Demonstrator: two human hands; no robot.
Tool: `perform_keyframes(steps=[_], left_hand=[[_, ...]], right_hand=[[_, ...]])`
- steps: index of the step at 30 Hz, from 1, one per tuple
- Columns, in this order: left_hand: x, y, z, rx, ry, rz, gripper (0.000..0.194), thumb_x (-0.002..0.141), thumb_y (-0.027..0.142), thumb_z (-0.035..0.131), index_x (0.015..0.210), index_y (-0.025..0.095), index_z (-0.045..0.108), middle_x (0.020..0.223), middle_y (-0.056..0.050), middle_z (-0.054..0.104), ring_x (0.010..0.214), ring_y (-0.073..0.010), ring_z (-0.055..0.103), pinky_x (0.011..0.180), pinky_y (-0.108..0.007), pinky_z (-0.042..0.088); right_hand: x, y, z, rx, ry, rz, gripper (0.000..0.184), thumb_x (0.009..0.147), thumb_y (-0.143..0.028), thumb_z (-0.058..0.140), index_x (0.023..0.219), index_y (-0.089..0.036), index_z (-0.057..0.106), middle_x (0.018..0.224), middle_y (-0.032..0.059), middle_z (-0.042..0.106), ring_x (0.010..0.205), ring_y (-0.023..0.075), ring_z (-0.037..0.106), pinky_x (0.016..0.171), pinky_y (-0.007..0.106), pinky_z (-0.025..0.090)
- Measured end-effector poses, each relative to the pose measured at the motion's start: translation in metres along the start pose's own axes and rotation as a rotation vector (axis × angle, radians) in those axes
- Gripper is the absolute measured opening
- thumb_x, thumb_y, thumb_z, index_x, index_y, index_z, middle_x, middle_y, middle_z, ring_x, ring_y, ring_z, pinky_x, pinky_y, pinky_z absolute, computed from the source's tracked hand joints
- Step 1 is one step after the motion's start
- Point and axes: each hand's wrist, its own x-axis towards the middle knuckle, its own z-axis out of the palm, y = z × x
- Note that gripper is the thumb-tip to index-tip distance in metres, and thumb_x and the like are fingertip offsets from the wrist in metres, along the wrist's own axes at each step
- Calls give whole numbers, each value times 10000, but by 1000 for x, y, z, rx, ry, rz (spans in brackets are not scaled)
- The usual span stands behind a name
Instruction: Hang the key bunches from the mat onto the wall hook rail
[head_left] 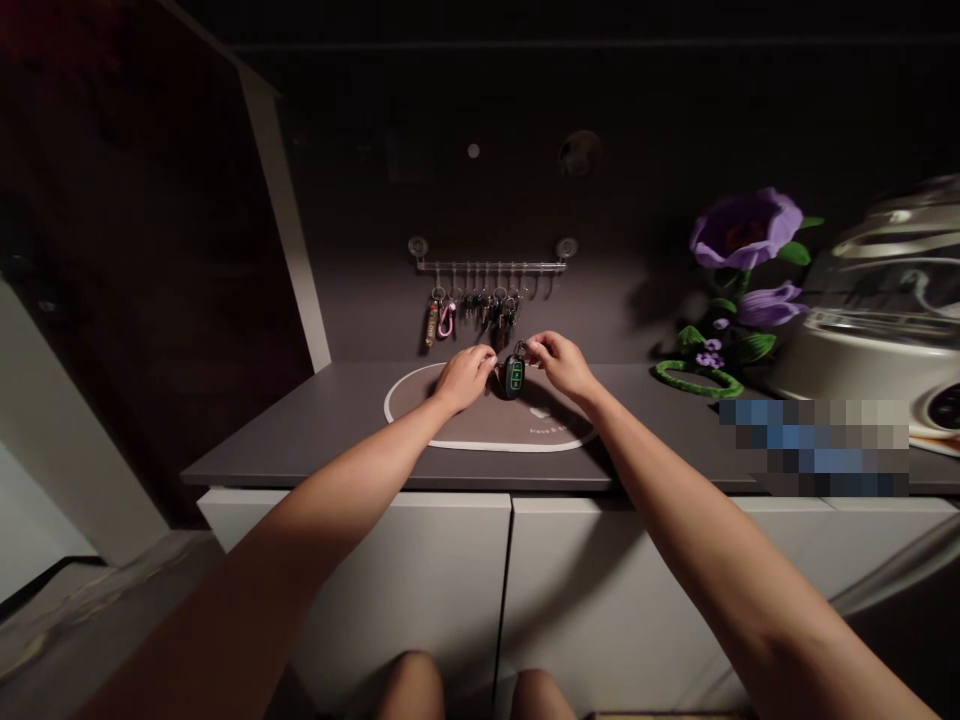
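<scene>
A black car key fob [514, 377] with green-outlined buttons hangs between my hands, above an oval brown mat [480, 425] with a white border. My right hand [561, 362] is closed in a pinch on the ring at the fob's top. On the other side, my left hand [466, 377] also pinches. A small dark piece shows under its fingertips, too small to name. Just beyond my hands, a clear hook rail [491, 267] on the wall holds several keys [499, 310], a pink carabiner [446, 320] and a brown key strap [431, 323].
The mat lies on a dark grey countertop [300, 440] over white cabinet doors [420, 590]. Purple craft flowers [746, 235] with a green ring base [697, 380] stand at the right, beside a cream appliance [862, 365]. A blurred-out patch covers part of the counter there.
</scene>
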Motion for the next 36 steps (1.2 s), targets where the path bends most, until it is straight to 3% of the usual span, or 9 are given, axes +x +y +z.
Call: perform_keyframes(steps=[11, 17, 25, 30, 36], left_hand=[[1, 6, 3, -8, 2, 72, 212, 855, 251, 401, 950, 182, 578, 933, -59, 626, 877, -170, 557, 798, -285, 418], [0, 11, 1, -35, 39, 38, 263, 835, 274, 451, 1057, 160, 535, 834, -46, 612, 798, -162, 557, 762, -279, 427], [1, 11, 2, -73, 46, 61, 241, 878, 285, 360, 966, 166, 550, 962, -68, 610, 879, -161, 549, 794, -275, 411], [3, 13, 2, -82, 22, 50, 211, 878, 276, 358, 854, 177, 542, 851, -48, 607, 808, -155, 538, 741, -265, 404], [6, 9, -1, -132, 108, -4, 194, 878, 260, 357, 768, 181, 497, 746, -21, 569, 725, -136, 510, 691, -249, 386]], right_hand=[[-1, -12, -1, 343, 26, 37, 352, 749, -515, 518, 837, -177, 469, 774, 7, 549, 716, 111, 545, 725, 292, 468], [-2, -16, 0, 506, 24, 106, 350, 716, -500, 568, 838, -189, 465, 794, -3, 533, 756, 111, 536, 694, 270, 468], [-6, -21, 1, 511, -3, 96, 352, 720, -507, 563, 836, -187, 473, 772, -12, 515, 673, 85, 483, 635, 230, 449], [-6, -21, 2, 520, -16, 95, 360, 714, -518, 562, 834, -191, 471, 796, -6, 517, 714, 95, 495, 653, 241, 460], [-4, -19, 2, 510, 43, 93, 353, 722, -525, 549, 832, -202, 457, 830, -1, 531, 794, 117, 526, 747, 310, 484]])
